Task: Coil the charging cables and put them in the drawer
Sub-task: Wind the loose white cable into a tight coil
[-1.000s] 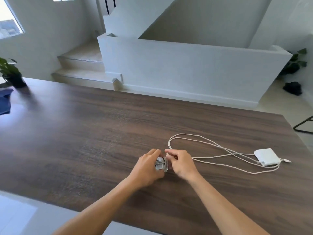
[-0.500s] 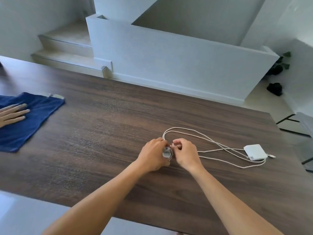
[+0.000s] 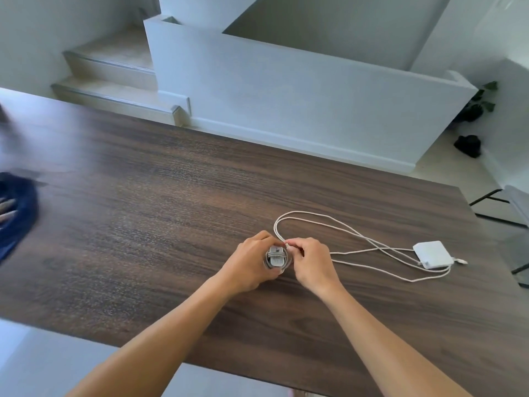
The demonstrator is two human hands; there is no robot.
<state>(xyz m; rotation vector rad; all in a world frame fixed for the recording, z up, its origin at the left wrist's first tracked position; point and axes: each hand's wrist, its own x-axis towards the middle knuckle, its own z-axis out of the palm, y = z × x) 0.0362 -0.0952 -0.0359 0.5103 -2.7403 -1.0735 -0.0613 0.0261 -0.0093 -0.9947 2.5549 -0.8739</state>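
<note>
My left hand (image 3: 248,263) grips a small grey cable coil (image 3: 276,257) wound around a small white charger block, just above the dark wooden table (image 3: 143,213). My right hand (image 3: 310,262) pinches the coil's loose plug end right beside it, at the top of the coil. A second white cable (image 3: 352,233) lies loose in long loops on the table to the right, running to a white square power adapter (image 3: 432,254). No drawer is in view.
A blue cloth (image 3: 17,213) lies at the table's left edge with another person's fingers (image 3: 5,209) on it. Beyond the table stand a white half wall and steps. A black chair frame (image 3: 498,207) is at the right.
The camera has shifted, so the blue cloth and the other person's hand slid toward the left edge. My hands stay together on the coil, the right fingers working the plug end.
</note>
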